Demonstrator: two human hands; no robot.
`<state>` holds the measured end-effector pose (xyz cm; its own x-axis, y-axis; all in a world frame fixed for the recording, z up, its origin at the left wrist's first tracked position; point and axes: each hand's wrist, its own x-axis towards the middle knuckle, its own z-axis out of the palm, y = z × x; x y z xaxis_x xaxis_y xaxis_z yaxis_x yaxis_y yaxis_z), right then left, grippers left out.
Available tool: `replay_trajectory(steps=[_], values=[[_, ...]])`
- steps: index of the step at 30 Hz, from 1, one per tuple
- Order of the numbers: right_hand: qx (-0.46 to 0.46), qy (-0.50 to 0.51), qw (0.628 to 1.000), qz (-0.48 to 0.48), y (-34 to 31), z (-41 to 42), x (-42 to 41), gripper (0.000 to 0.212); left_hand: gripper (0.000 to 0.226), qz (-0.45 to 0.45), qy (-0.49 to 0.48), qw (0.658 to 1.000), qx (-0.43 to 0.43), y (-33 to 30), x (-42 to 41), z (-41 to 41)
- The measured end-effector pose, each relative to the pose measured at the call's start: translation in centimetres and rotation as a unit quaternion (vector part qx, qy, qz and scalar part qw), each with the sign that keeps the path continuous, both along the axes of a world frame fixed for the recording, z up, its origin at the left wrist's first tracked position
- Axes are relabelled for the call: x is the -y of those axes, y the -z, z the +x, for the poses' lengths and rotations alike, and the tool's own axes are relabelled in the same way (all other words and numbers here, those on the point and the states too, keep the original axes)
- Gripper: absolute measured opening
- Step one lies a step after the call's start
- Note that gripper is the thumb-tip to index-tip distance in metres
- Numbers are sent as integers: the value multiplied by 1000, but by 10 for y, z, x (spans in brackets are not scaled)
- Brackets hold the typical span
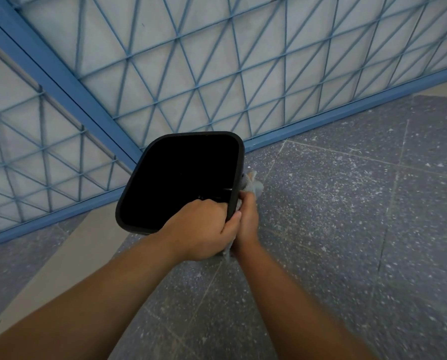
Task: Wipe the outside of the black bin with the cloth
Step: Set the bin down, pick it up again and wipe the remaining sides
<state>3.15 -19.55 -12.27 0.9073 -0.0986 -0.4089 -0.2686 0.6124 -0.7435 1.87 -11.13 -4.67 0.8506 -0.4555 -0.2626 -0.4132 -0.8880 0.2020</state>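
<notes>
Bin [180, 178] sits tipped w/ its open mouth facing up toward the person, black, squarish w/ rounded corners, inside too dark to make out. It's held just above the grey speckled floor [347, 203], close to the blue gate [191, 61] behind it.

Left hand [204, 229] grips the bin's near rim at the right corner: fingers curled over the edge into the inside, thumb on the outer side. Firm hold, closed round the rim.

Right hand [248, 219] is just beside the left, touching it, down along the bin's right outer wall. It holds the cloth [252, 184], pale grey-blue, pressed against that outer wall. Fingers look curled round the fabric, though most of them are hidden btwn bin and cloth. A bunch of cloth sticks out above the hand by the bin's side, and a bit more hangs below the wrist.

Both forearms reach in from the bottom of view, bare. Gate has a lattice of thin blue bars over pale panels, w/ a thicker blue frame running to the floor.
</notes>
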Motion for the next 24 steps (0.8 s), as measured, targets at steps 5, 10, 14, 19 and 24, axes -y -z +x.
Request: replay_trajectory(steps=[5, 10, 14, 19, 24], values=[[-32, -17, 999, -2, -6, 7, 6, 24, 50, -14, -5, 1000, 5, 2, 0, 2], [-45, -10, 997, 61, -13, 4, 8, 38, 54, -17, -13, 999, 24, 0, 4, -3], [-43, -14, 997, 67, -16, 5, 10, 38, 47, 2, -1, 999, 41, -1, 3, -6], [-25, 5, 995, 97, -13, 4, 10, 30, 46, 14, 6, 999, 49, 0, 3, -9], [-19, 9, 997, 70, -10, -11, 6, 33, 43, 15, 26, 998, 62, 2, 0, -11]])
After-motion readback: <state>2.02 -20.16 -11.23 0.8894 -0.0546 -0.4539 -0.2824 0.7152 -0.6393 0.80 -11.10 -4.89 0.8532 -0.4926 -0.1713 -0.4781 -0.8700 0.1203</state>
